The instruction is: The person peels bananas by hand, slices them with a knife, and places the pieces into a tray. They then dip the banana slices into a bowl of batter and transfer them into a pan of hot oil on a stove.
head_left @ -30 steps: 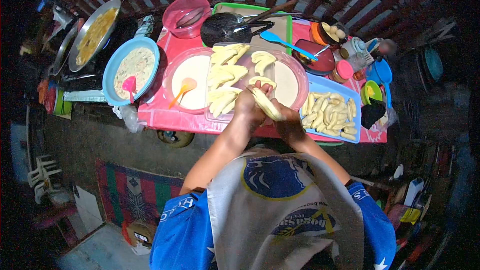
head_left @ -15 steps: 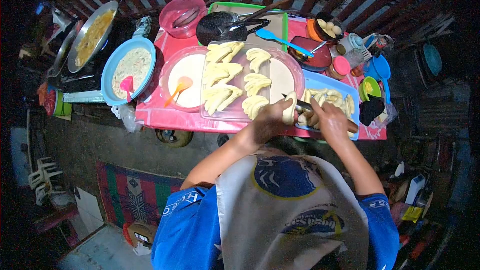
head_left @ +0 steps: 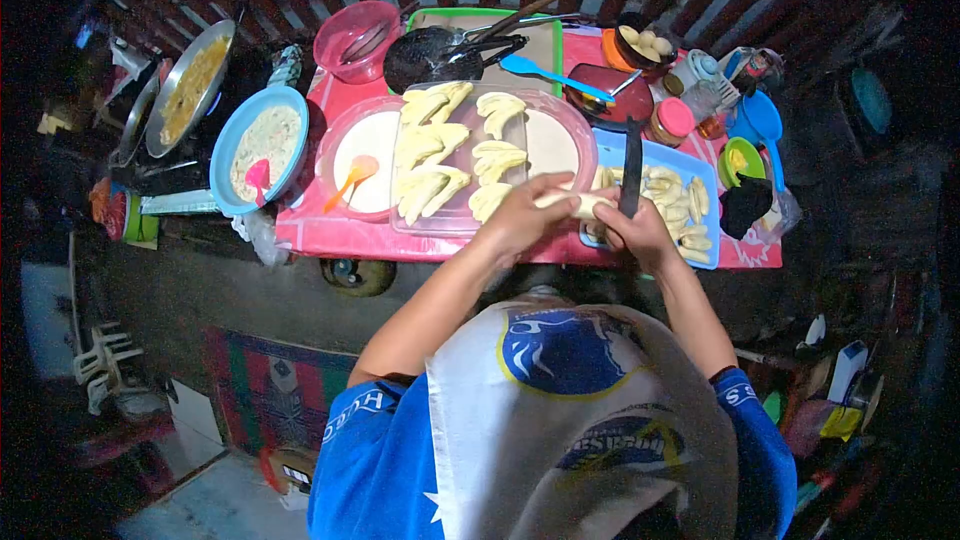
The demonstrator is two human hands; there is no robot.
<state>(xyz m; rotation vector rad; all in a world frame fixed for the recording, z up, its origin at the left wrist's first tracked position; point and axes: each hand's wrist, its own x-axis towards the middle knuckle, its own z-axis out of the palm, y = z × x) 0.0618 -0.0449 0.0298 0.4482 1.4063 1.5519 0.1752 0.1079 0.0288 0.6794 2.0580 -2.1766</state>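
My left hand (head_left: 525, 218) is closed around a pale peeled banana (head_left: 592, 203), held nearly level above the front of the table. My right hand (head_left: 640, 232) grips a knife (head_left: 632, 165) whose dark blade points up and away; its fingers also meet the banana's right end. Under and beyond my right hand, several peeled bananas (head_left: 690, 208) lie in a light-blue tray (head_left: 712, 180). To the left of my hands, fan-cut bananas (head_left: 432, 145) rest in two columns on a clear plastic lid (head_left: 468, 202) spanning two round tubs.
The left tub (head_left: 352, 145) holds white batter and an orange spoon (head_left: 362, 170). Farther left are a blue basin (head_left: 218, 165) of batter with a pink spoon and a frying pan (head_left: 228, 65). At the back sit a pink bowl (head_left: 335, 25), a black pan (head_left: 425, 55) and a blue spatula (head_left: 545, 72).
The knife has swung from lying low across the banana to pointing upward. My left hand has turned, bringing the banana from upright to nearly level. The view has shifted slightly.
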